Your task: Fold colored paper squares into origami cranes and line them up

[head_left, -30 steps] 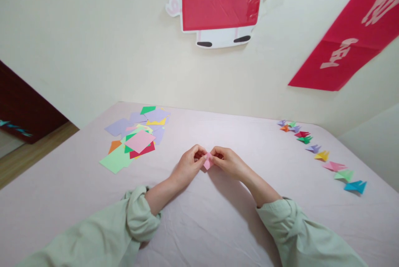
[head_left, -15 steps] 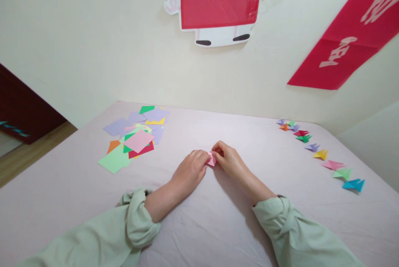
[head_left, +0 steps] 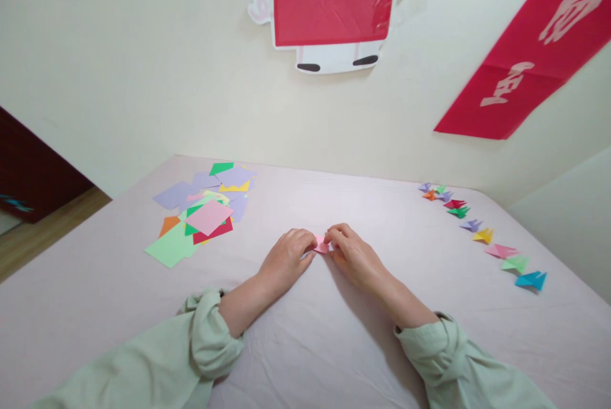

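We had both hands together at the middle of the pale pink cloth [head_left: 286, 345], with a small piece of folded pink paper [head_left: 321, 246] between them. Our left hand [head_left: 287, 256] grasped its left side with the fingertips, the thumb on the near side; our right hand [head_left: 356, 256] grasped its right side, fingers bent over the edge. The fingers hid part of the paper, so we could not make out all its folds. Our pale green sleeves [head_left: 217, 339] were rolled up on both forearms.

To the left, well apart from the hands, lay an overlapping spread of loose paper. In it we saw a pink square [head_left: 209, 217] on top of red paper [head_left: 222, 231], an orange piece [head_left: 168, 226] at the left, a light green sheet [head_left: 167, 249] at the near end and a dark green piece [head_left: 222, 168] at the far end.

To the right, folded paper figures stood in a slanting line from far to near, among them a yellow figure [head_left: 484, 235], a pink figure [head_left: 501, 250] and, nearest to us, a blue figure [head_left: 531, 280]. Beyond the cloth, a red banner [head_left: 515, 72] hung on the wall [head_left: 191, 78].
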The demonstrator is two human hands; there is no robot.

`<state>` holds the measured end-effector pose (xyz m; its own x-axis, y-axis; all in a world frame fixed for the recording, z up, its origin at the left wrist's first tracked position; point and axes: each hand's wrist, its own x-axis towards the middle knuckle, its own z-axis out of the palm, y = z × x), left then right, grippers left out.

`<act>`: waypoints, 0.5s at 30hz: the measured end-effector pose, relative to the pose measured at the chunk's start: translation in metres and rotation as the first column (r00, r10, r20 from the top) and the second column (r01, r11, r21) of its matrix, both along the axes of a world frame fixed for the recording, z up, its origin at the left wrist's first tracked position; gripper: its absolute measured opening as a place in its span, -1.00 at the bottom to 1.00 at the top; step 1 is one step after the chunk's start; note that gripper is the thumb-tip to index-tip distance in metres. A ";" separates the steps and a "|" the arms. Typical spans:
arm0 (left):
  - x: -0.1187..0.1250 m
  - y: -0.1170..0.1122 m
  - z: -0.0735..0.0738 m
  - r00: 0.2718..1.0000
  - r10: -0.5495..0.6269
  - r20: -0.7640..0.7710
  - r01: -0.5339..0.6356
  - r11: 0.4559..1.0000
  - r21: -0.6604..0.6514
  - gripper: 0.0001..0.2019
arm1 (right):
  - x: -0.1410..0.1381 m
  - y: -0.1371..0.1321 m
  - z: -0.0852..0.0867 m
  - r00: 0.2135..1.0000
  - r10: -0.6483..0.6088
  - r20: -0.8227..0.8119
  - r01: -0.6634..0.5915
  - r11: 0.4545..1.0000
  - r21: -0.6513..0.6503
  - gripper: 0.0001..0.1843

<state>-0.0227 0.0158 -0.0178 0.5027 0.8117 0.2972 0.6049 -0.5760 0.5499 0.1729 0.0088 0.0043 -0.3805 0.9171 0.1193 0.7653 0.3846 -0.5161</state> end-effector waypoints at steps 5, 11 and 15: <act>0.001 0.000 0.003 1.000 0.013 0.002 -0.013 1.000 -0.012 -0.91 | -0.007 -0.002 -0.001 1.000 -0.026 0.001 0.026 0.999 0.030 -0.78; 0.001 0.000 0.002 1.000 0.007 -0.001 -0.007 1.000 0.013 -0.94 | -0.009 -0.001 -0.008 0.996 -0.087 -0.015 0.088 0.993 0.077 -0.91; 0.002 0.000 0.003 0.999 0.039 0.002 -0.039 0.999 0.025 -0.92 | -0.012 -0.001 -0.011 0.990 -0.133 -0.047 0.136 0.988 0.073 -0.88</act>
